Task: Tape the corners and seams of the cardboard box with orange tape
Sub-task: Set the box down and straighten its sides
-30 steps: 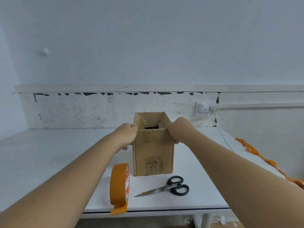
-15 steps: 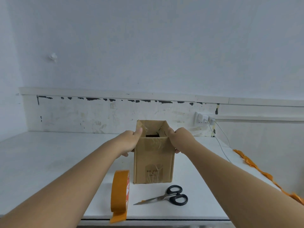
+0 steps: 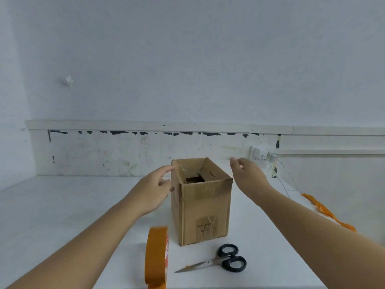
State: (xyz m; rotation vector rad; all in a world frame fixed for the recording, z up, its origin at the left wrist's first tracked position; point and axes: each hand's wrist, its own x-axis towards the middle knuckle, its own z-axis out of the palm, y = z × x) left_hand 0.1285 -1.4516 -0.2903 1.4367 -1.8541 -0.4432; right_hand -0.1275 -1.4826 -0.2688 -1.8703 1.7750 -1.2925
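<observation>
Your left hand [image 3: 155,189] covers part of the box's [image 3: 205,207] left wall, at nine o'clock from it, and you can't tell whether your fingertips touch the cardboard. The small print on the label low on the front face is too small to read. At six o'clock the tape roll [image 3: 156,256] is cut off by the bottom edge. The inside of the box is dark; only a hole in its floor shows.
</observation>
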